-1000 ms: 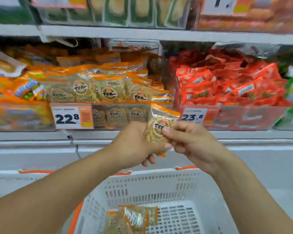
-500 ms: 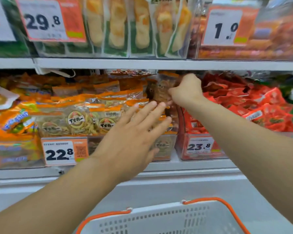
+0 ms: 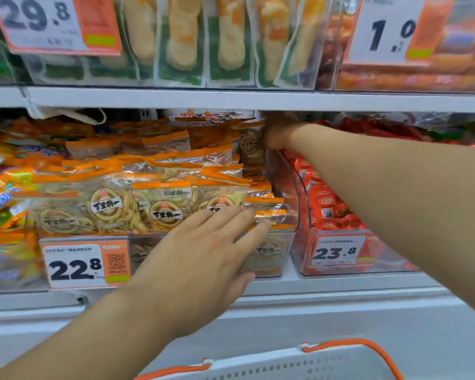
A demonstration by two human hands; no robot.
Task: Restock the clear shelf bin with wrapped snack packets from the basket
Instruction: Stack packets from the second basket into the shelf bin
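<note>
Head view, left hand point(image 3: 203, 259) flat against clear bin point(image 3: 272, 250) front, right hand point(image 3: 279, 133) gripping packet point(image 3: 251, 146) under shelf edge point(image 3: 231, 100).

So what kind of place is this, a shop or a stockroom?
Most likely a shop's snack aisle: price tags clipped to clear bins of wrapped packets, and a shopping basket below.
</note>
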